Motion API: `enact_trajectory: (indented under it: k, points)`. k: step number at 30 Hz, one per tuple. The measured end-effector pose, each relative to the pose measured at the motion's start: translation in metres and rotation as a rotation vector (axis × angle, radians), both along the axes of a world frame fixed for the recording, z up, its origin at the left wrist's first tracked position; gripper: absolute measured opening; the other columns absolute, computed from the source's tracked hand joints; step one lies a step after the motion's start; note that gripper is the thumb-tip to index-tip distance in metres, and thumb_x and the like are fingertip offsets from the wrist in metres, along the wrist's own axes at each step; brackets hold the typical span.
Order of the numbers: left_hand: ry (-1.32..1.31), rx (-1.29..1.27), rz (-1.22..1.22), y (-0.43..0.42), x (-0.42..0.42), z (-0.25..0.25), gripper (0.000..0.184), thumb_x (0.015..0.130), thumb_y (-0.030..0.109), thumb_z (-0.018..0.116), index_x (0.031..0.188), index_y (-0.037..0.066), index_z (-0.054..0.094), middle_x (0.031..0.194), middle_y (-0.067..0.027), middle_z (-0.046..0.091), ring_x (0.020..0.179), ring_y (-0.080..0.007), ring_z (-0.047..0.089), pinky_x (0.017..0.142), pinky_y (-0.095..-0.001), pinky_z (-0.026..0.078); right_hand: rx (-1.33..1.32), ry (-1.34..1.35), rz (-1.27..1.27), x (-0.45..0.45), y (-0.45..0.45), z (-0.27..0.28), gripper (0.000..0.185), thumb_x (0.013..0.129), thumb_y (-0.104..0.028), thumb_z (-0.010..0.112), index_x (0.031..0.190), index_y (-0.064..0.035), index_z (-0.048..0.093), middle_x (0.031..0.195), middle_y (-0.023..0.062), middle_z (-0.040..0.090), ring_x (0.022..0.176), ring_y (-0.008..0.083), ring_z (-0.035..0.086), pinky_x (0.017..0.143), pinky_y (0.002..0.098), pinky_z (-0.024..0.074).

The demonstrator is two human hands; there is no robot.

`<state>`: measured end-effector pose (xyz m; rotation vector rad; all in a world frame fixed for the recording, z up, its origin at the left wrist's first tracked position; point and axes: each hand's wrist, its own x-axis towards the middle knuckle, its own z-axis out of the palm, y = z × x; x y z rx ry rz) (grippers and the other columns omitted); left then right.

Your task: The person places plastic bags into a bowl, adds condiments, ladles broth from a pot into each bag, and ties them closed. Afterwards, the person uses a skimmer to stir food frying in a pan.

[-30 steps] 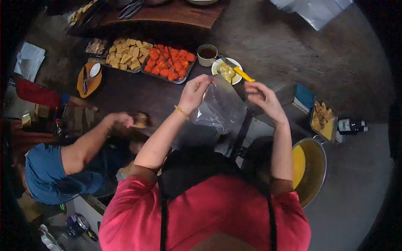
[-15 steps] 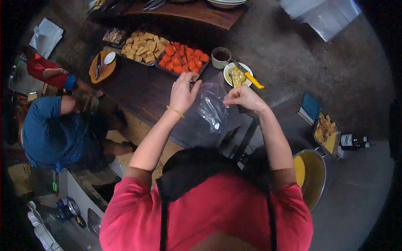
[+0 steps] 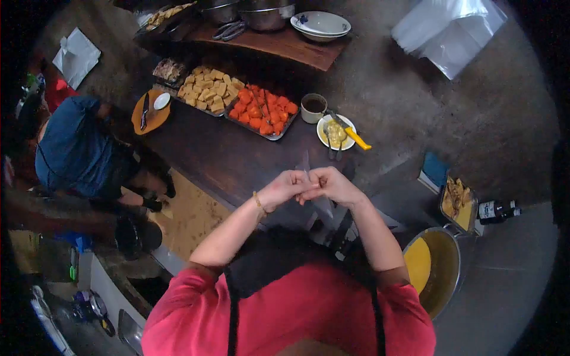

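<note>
My left hand (image 3: 284,188), with a beaded bracelet at its wrist, meets my right hand (image 3: 333,185) in front of my black apron. Both hands are closed, fingertips pinching a clear plastic bag (image 3: 322,206) that is bunched narrow between them. Part of the bag sticks up above the fingers and part hangs below. Beyond them on the dark table (image 3: 219,166) is a tray of red-orange pieces (image 3: 255,113) with tongs lying in it. To the right stands a mug of dark liquid (image 3: 313,108) beside a white plate (image 3: 323,139) holding yellow mash, spoons and a yellow-handled knife (image 3: 358,139).
Left of the red-orange pieces sits a tray of tan blocks (image 3: 209,89). A round board (image 3: 155,121) carries a knife and small white dish. A shelf (image 3: 309,50) holds bowls. At right stand a large pot (image 3: 454,273) and dark bottles (image 3: 499,210). A person in blue (image 3: 74,148) bends at left.
My hands have come together, and the bag that was spread between them is now bunched. My view has shifted, showing more of the shelf. The person in blue has moved and turned.
</note>
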<state>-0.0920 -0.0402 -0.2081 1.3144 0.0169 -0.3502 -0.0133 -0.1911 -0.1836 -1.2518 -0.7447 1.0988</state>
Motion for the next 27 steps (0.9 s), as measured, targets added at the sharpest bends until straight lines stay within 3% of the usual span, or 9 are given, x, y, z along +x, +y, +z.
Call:
enact_trajectory:
  k: [1,4,6,7,12,16,18,22,27]
  points:
    - [0.011,-0.034,-0.010,0.004,0.003,0.002,0.019,0.078,0.018,0.059,0.067,0.006,0.049,0.060,0.0009,0.052,0.051,-0.0054,0.049,0.046,-0.0187,0.037,0.002,-0.137,-0.044,0.007,0.000,-0.016,0.028,0.070,0.001,0.063,0.057,-0.0088,0.039,0.060,-0.0032,0.044,0.055,0.0055,0.043,0.049,0.0210,0.0349]
    - [-0.239,0.607,0.071,0.040,0.010,-0.012,0.012,0.072,0.004,0.058,0.066,0.005,0.048,0.061,-0.0004,0.050,0.053,-0.0119,0.051,0.048,-0.0230,0.038,-0.010,-0.156,-0.360,0.029,-0.012,-0.026,0.031,0.068,-0.002,0.064,0.054,-0.0082,0.037,0.055,-0.0041,0.034,0.052,0.0059,0.035,0.046,0.0223,0.0295]
    - [-0.480,1.001,0.258,0.060,0.015,-0.006,0.008,0.068,0.002,0.055,0.066,0.005,0.047,0.063,-0.0032,0.046,0.058,-0.0181,0.051,0.051,-0.0292,0.040,-0.344,-0.742,-0.524,0.059,-0.033,-0.050,0.030,0.066,-0.006,0.066,0.055,-0.0055,0.038,0.054,-0.0015,0.038,0.053,0.0084,0.040,0.048,0.0245,0.0334]
    - [-0.605,1.191,0.351,0.069,0.018,-0.003,0.008,0.066,0.000,0.053,0.066,0.005,0.047,0.064,-0.0046,0.044,0.060,-0.0213,0.051,0.053,-0.0323,0.041,-0.408,-0.786,-0.504,0.061,-0.030,-0.055,0.028,0.064,-0.008,0.066,0.056,-0.0048,0.040,0.054,-0.0005,0.040,0.054,0.0092,0.041,0.049,0.0257,0.0344]
    - [-0.722,1.151,0.306,0.109,0.035,-0.005,0.029,0.063,-0.003,0.051,0.089,0.010,0.054,0.080,-0.0091,0.049,0.075,-0.0284,0.053,0.061,-0.0360,0.044,-0.550,-0.683,-0.251,0.093,0.000,-0.010,0.023,0.063,-0.015,0.067,0.060,-0.0031,0.048,0.057,0.0032,0.049,0.057,0.0121,0.047,0.051,0.0294,0.0388]
    - [-0.685,1.092,0.389,0.154,0.059,-0.008,0.050,0.064,-0.003,0.050,0.113,0.008,0.047,0.112,-0.0103,0.048,0.086,-0.0277,0.055,0.068,-0.0333,0.047,-0.340,-0.903,-0.997,0.173,0.050,0.100,0.040,0.073,-0.040,0.061,0.070,-0.0009,0.054,0.059,0.0051,0.051,0.055,0.0123,0.049,0.050,0.0268,0.0402]
    - [-0.767,1.097,0.397,0.170,0.068,0.002,0.051,0.064,-0.003,0.050,0.115,0.006,0.045,0.119,-0.0099,0.045,0.086,-0.0282,0.055,0.068,-0.0329,0.047,-0.549,-0.994,-1.100,0.223,0.077,0.141,0.051,0.069,-0.050,0.060,0.075,0.0000,0.055,0.061,0.0113,0.056,0.059,0.0177,0.056,0.053,0.0287,0.0433]
    - [-0.702,0.995,0.331,0.190,0.077,-0.004,0.059,0.064,-0.004,0.049,0.121,0.008,0.039,0.128,-0.0081,0.036,0.084,-0.0257,0.057,0.065,-0.0304,0.047,-1.204,-1.207,-0.702,0.285,0.124,0.172,0.050,0.069,-0.043,0.064,0.089,0.0020,0.056,0.075,0.0128,0.060,0.071,0.0172,0.058,0.060,0.0295,0.0443]
    - [-0.480,0.900,0.298,0.223,0.071,-0.027,0.062,0.064,-0.003,0.051,0.124,0.008,0.036,0.130,-0.0087,0.033,0.078,-0.0237,0.057,0.063,-0.0272,0.046,-0.836,-1.220,-0.741,0.324,0.106,0.152,0.037,0.065,-0.030,0.066,0.088,-0.0018,0.059,0.062,0.0065,0.055,0.050,0.0137,0.048,0.045,0.0254,0.0384]
